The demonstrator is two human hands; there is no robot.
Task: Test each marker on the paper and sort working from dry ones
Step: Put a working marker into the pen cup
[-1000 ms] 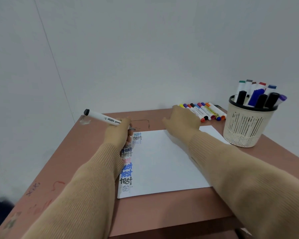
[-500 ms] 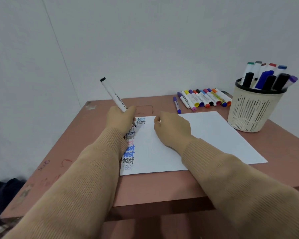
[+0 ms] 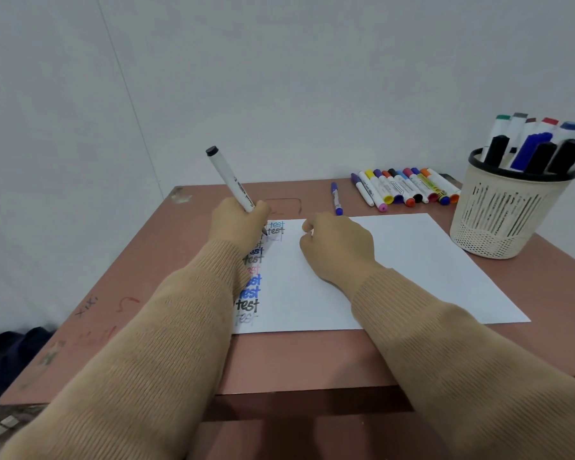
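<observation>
My left hand (image 3: 238,220) grips a white marker (image 3: 229,179) with a black end, its tip touching the top left of the white paper (image 3: 412,260). A column of "test" words in black, blue and red (image 3: 253,277) runs down the paper's left edge. My right hand (image 3: 337,247) rests on the paper with its fingers curled under; whatever is inside them is hidden. A purple marker (image 3: 336,198) lies alone above the paper. A row of several coloured markers (image 3: 405,189) lies at the back right.
A cream mesh cup (image 3: 508,214) full of several markers stands at the right, beside the paper. The pink table (image 3: 130,277) has scribbles on its left side. A white wall stands close behind the table's back edge.
My right hand has drawn back from the marker row onto the paper, with the purple marker now visible lying apart. My left hand has tilted its marker upright over the paper's top left.
</observation>
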